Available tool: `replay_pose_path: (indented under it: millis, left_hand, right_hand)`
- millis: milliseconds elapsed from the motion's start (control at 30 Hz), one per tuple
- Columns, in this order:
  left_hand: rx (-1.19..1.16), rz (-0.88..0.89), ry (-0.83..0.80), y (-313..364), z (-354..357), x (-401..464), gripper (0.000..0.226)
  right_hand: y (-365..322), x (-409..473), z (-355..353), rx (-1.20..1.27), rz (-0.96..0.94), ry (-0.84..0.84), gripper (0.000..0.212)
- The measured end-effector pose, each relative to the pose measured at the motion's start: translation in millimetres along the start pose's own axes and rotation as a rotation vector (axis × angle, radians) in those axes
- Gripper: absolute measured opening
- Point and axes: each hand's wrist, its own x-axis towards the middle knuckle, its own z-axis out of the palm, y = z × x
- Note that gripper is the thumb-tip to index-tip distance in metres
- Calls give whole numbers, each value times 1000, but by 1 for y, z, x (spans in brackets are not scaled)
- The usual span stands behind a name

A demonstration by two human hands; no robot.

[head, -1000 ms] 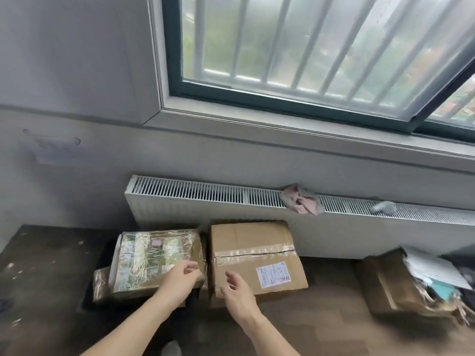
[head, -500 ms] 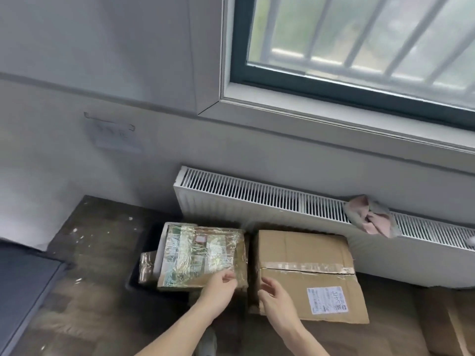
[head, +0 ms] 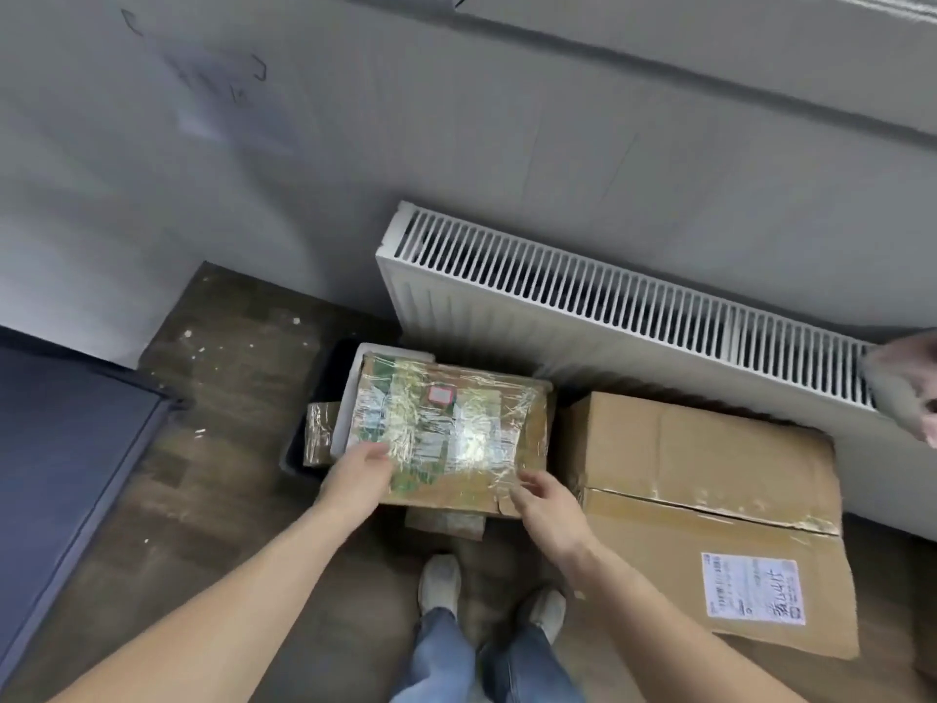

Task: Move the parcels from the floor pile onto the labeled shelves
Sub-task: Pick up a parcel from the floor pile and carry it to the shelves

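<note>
Left hand flat on the taped parcel, fingers spread at its near-left corner; right hand open at the near-right edge, touching, not yet closed. Parcel sits atop smaller packets, beside the big box, against the radiator. Risk: glossy tape may slip; lifting may drag the packets under it. Dark wood floor, speckled; grey wall.

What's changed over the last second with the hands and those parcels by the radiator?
Both hands closed in on the taped parcel: the left hand slid onto its near left corner, and the right hand left the big cardboard box for the near right corner. Neither grips it firmly yet. The view tilted down. Both parcels and the radiator stayed put.
</note>
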Motion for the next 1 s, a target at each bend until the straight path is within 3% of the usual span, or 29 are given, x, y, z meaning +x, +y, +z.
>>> replay_pose_path:
  millis: [200,367,433,533,633,767,1000]
  left_hand:
    - [56,109,32,22,12,43,42]
    - [89,181,282,14,14,77,51]
    - [92,163,309,6,11,91,57]
    - [66,94,242,-7,6,115,74]
    - [-93,-4,132,-16,5,137,79]
    - [-287,-59,65,-22,7,149,76]
    - [-306,-28,33,-19,8,137,62]
  right_hand:
    - [-10,64,-1,2,3,32,50]
    - [3,110,4,6,-9,136,64]
    - [12,126,6,33,-14,196,68]
    - [21,146,10,117,46,229,77]
    - [28,158,14,240,105,210,78]
    - [36,167,23,313,107,249,87]
    - [30,167,22,285,80,271,91]
